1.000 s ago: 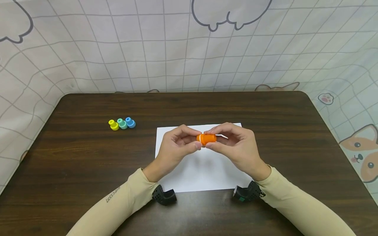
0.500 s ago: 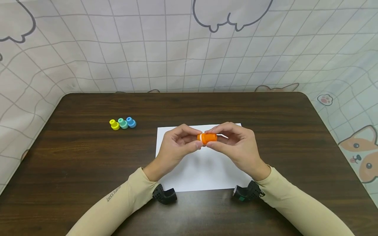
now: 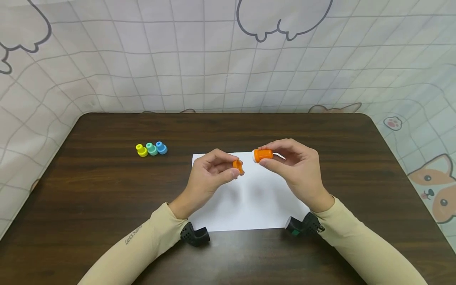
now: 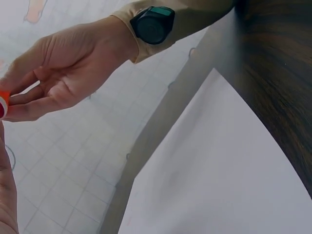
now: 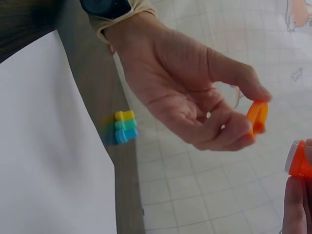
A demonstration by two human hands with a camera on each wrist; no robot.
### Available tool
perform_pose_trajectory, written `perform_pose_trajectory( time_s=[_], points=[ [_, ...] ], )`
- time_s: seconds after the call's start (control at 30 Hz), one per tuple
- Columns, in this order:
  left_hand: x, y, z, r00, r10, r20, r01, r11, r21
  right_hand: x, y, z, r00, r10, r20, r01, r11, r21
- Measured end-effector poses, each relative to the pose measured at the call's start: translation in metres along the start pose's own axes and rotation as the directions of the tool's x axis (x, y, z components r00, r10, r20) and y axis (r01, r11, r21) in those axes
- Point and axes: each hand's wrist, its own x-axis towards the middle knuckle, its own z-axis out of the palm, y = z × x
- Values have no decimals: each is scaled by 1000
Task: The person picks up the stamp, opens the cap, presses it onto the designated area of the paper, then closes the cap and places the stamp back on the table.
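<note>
My left hand point(image 3: 208, 172) pinches a small orange cap point(image 3: 238, 166) between thumb and fingers; its hollow side shows in the right wrist view. Higher and to the right, my right hand point(image 3: 299, 168) holds an orange toy stamp point(image 3: 263, 155) by its body, tilted sideways with the white-rimmed end towards the left hand. In the left wrist view that end shows a red face inside the white rim. A gap separates cap and stamp. Both hands are raised over a white sheet of paper point(image 3: 249, 209).
Yellow point(image 3: 141, 150), mint green point(image 3: 151, 149) and blue point(image 3: 162, 148) stamps stand side by side on the dark wooden table point(image 3: 89, 178), left of the paper. Behind the table hangs a white grid-patterned cloth point(image 3: 213, 59). Black camera mounts point(image 3: 195, 235) sit at both wrists.
The orange stamp and its cap, joined earlier, are now apart. The right hand has moved up and right with the stamp, while the left hand keeps the cap slightly left.
</note>
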Motion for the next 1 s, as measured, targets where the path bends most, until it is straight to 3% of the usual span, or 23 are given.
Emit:
perform_pose_trajectory(
  time_s=[0.5, 1.0],
  points=[
    [-1, 14, -19, 998, 40, -57, -37, 998, 56, 18, 14, -7, 998, -3, -60, 2, 1000, -14],
    [-5, 9, -29, 997, 40, -59, -34, 995, 93, 36, 30, 2, 998, 23, -62, -27, 998, -57]
  ],
)
